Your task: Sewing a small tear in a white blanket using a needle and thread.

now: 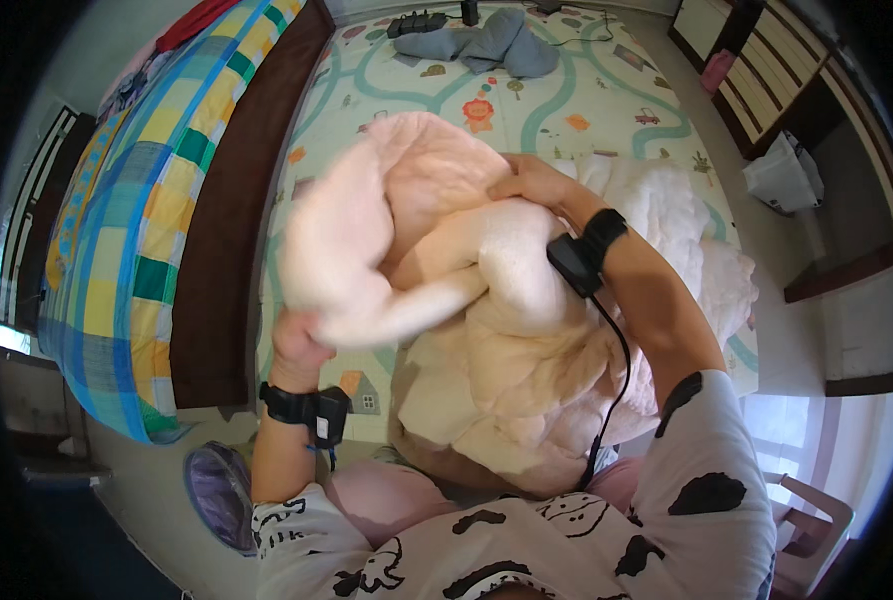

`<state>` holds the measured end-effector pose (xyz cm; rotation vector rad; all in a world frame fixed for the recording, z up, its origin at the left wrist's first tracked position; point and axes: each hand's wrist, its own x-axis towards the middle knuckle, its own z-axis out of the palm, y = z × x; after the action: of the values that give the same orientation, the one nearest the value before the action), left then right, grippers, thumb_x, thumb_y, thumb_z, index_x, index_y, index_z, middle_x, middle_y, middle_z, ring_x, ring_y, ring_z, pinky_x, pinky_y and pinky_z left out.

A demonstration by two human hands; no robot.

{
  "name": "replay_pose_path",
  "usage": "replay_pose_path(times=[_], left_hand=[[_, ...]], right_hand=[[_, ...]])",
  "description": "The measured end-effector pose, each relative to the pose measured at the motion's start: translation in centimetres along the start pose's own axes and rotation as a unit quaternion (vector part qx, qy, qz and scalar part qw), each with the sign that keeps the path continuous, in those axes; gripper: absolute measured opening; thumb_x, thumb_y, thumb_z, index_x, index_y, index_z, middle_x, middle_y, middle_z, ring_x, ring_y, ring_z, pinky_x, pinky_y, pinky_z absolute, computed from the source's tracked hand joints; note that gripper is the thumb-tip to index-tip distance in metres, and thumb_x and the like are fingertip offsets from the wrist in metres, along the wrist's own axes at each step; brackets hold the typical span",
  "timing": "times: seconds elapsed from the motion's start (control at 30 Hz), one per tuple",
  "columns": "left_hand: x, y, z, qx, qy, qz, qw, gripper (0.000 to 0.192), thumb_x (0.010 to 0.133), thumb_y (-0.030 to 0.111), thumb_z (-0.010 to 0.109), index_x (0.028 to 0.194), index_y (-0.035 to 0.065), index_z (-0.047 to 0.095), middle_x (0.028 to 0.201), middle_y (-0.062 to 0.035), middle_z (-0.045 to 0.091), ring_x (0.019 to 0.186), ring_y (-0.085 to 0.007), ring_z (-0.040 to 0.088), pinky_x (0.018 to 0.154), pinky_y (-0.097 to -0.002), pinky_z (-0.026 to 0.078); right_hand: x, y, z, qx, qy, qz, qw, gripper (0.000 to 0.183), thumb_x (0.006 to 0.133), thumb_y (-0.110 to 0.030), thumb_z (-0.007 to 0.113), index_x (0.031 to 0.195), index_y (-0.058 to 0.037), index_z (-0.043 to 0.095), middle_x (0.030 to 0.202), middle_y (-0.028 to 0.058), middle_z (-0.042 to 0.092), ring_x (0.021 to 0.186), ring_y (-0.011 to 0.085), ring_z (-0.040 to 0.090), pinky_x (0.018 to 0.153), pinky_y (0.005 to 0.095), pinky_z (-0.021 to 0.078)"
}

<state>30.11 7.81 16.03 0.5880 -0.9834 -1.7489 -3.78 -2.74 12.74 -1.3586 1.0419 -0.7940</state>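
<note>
A thick, padded quilt (446, 375), pale pink to cream, lies bunched up before me and spreads over my lap. My left hand (301, 341), slightly blurred, grips its raised edge at the left. With my right hand (532, 182) I hold the quilt at its upper middle, fingers over the pink side. Between my hands the cloth arches up in a loop with a deep fold. Whiter folds of bedding (664, 217) trail off to the right, beyond my right forearm. Black devices are strapped to both wrists, and a cable runs from the right one.
Under the quilt is a play mat (484, 112) printed with roads and animals. A grey cloth (491, 45) lies crumpled at its far end. On the left stands a bed with a checked cover (153, 225). A white bag (784, 176) sits by the right-hand cabinet, and a purple-lined basket (221, 495) at lower left.
</note>
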Motion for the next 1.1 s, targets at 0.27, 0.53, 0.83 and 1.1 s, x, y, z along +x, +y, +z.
replay_pose_path(times=[0.27,0.53,0.83,1.1], left_hand=[[7.4,-1.6,-2.2,0.740,0.278,0.318,0.523,0.037,0.080,0.009,0.058,0.114,-0.0008,0.048,0.106,-0.0113,0.054,0.094,-0.0262,0.052,0.088,-0.0342,0.040],[8.5,-6.0,9.8,0.599,-0.078,0.189,0.774,0.028,0.070,0.007,0.067,0.096,0.0010,0.058,0.094,-0.0101,0.055,0.085,-0.0254,0.054,0.075,-0.0329,0.045],[9.7,-8.0,9.7,0.627,-0.112,0.139,0.758,0.016,0.073,0.002,0.064,0.087,0.0011,0.056,0.088,-0.0055,0.052,0.075,-0.0149,0.054,0.068,-0.0258,0.045],[9.9,-7.3,7.6,0.314,-0.071,-0.028,0.946,0.003,0.082,0.006,0.057,0.083,0.0059,0.054,0.082,-0.0007,0.058,0.074,-0.0074,0.051,0.069,-0.0214,0.043]], right_hand=[[-6.8,1.2,4.2,0.321,-0.051,0.088,0.941,0.035,0.078,-0.015,0.059,0.108,0.0033,0.054,0.092,0.0088,0.063,0.075,0.0141,0.062,0.071,0.0260,0.0504],[-7.2,2.1,4.3,0.341,-0.050,0.085,0.935,0.033,0.079,-0.016,0.060,0.106,0.0030,0.055,0.092,0.0101,0.063,0.076,0.0149,0.062,0.070,0.0277,0.0518],[-7.7,3.4,4.3,0.258,-0.055,0.045,0.963,0.034,0.075,-0.015,0.062,0.103,0.0028,0.057,0.092,0.0086,0.063,0.075,0.0126,0.062,0.069,0.0261,0.0512],[-7.4,3.3,4.6,0.331,-0.048,0.063,0.940,0.033,0.076,-0.013,0.060,0.104,0.0040,0.056,0.091,0.0102,0.063,0.074,0.0146,0.063,0.068,0.0264,0.0526]])
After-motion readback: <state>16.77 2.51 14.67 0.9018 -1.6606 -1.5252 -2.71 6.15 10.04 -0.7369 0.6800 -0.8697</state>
